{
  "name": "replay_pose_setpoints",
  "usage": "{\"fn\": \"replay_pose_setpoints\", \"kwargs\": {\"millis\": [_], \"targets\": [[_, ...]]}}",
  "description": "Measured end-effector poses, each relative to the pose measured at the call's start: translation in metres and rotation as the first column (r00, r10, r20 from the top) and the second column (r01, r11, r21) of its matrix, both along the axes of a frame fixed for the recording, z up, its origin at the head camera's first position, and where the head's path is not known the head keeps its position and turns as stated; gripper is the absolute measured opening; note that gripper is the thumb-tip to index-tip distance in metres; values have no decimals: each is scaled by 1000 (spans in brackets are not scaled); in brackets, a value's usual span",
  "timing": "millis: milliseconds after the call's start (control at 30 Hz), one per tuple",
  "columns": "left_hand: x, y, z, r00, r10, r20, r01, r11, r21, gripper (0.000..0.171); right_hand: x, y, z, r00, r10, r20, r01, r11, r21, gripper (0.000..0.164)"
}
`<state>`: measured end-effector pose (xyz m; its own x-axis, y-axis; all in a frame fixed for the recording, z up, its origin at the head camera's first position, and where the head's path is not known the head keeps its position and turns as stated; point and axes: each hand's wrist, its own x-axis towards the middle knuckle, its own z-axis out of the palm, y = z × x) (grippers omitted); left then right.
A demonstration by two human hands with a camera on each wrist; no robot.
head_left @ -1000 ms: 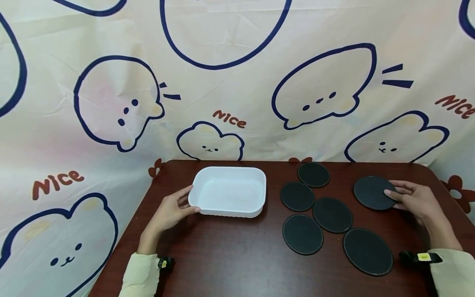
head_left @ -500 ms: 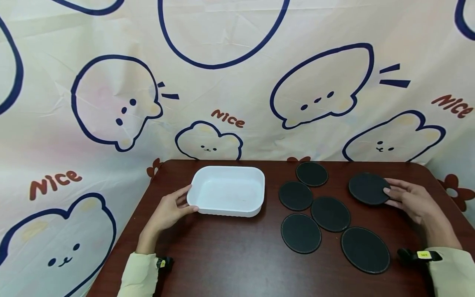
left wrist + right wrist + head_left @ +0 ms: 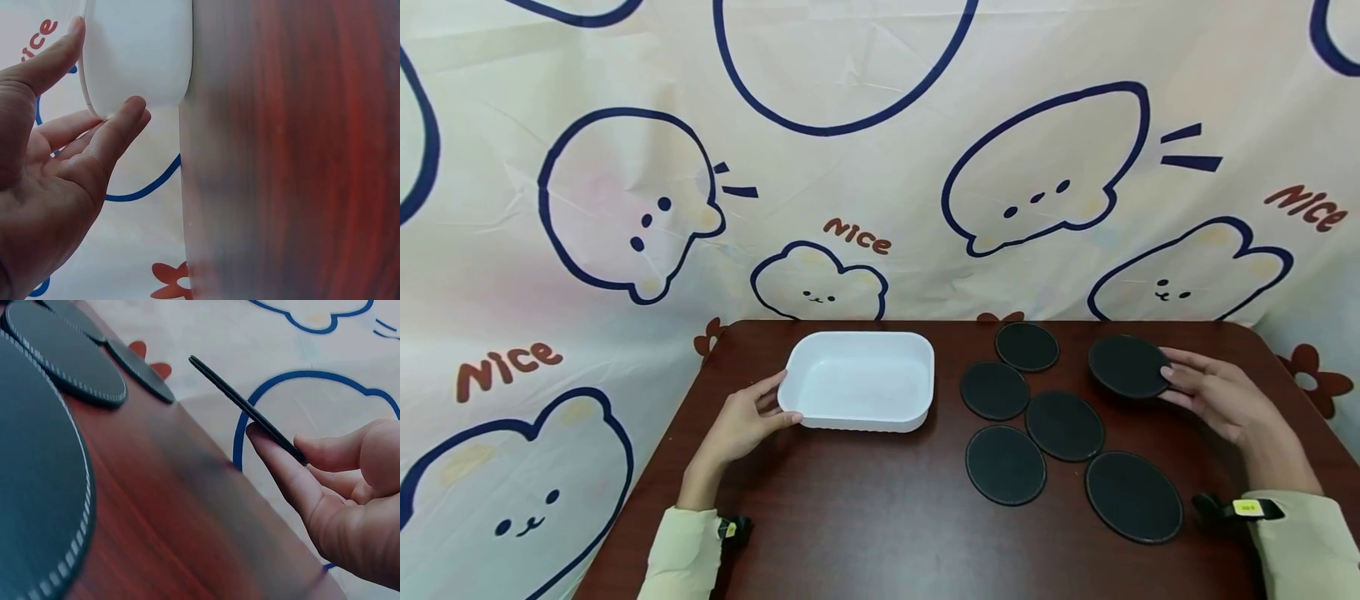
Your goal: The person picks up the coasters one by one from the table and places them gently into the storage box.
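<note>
My right hand pinches a round black coaster by its right edge, thumb on one face and fingers on the other. Seen edge-on in the right wrist view, this coaster is thin, tilted and raised off the table. My left hand grips the left end of a white rectangular plastic tray, thumb and fingers spread around its rounded end. The left wrist view shows fingertips against the tray's white wall. No item shows inside the tray.
Several more black coasters with stitched edges lie flat between tray and right hand, among them a near one, a middle one and a far one. The brown table ends at a printed cloth backdrop.
My right hand has lifted the coaster and carried it leftward and toward the back of the table. My left hand keeps its hold on the tray, which stays in place.
</note>
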<state>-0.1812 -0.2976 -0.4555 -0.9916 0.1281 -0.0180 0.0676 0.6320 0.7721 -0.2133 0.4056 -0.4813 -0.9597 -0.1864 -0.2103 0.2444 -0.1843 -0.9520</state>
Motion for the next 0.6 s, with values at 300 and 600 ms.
{"fn": "replay_pose_setpoints", "kwargs": {"millis": [300, 600], "targets": [[-2, 7, -1, 1000, 4, 4, -4, 1000, -20, 89, 1, -35, 20, 998, 18, -54, -22, 996, -85, 34], [-3, 16, 0, 1000, -9, 7, 9, 1000, -5, 88, -2, -78, 28, 999, 23, -32, -26, 994, -108, 33]]}}
